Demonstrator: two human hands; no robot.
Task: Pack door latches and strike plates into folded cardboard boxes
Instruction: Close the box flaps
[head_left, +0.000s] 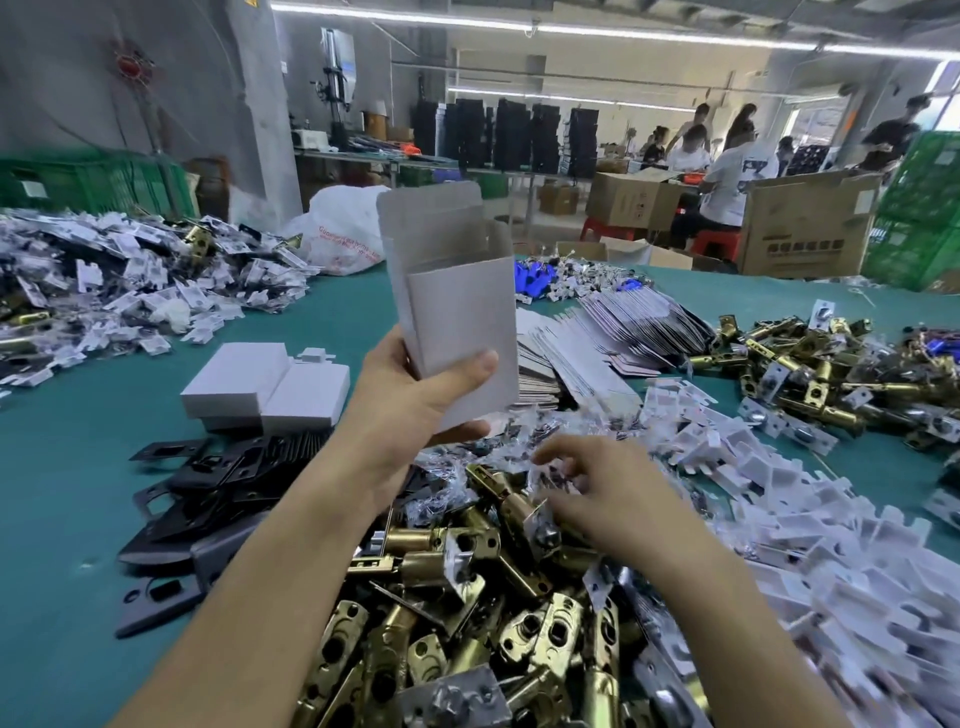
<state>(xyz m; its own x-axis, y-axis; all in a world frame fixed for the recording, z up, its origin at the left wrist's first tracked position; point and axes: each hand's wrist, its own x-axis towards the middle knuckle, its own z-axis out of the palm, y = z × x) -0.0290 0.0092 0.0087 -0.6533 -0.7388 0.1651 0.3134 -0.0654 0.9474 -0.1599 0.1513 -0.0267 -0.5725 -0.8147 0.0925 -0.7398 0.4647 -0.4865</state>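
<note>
A: Nearest, at six o'clock, what lies on the green desk (67, 519)?

B: A heap of brass door latches (467, 623); they fill the low middle, piled across one another; clear plastic bags (462, 467) lie among them toward twelve.

A: And the right hand (608, 499)?

B: It reaches down into that heap, at about four o'clock from the centre; its grip is narrow, fingers curled onto a bagged latch on top of the pile; whether it truly clamps the piece, I cannot tell.

A: What sits at nine o'clock?

B: Black strike plates (208, 488), flat and overlapping; just beyond them, closed white boxes (265, 384) stand side by side, touching.

A: At three o'clock?

B: A drift of white card inserts (831, 519); farther out, a second pile of brass latches (810, 374).

A: The left hand (415, 405)?

B: Raised over the middle of the desk; its grip holds the folded cardboard box (457, 291) by its lower end, thumb across the front face; the box stands upright in the air, top flap open, clear of the desk.

A: Beyond it?

B: Flat unfolded box blanks (613, 332) fanned at one o'clock; a mound of bagged parts (130, 280) at ten o'clock; a white plastic sack (343, 228) at twelve; far back, people (727, 171) at brown cartons (810, 223).
</note>
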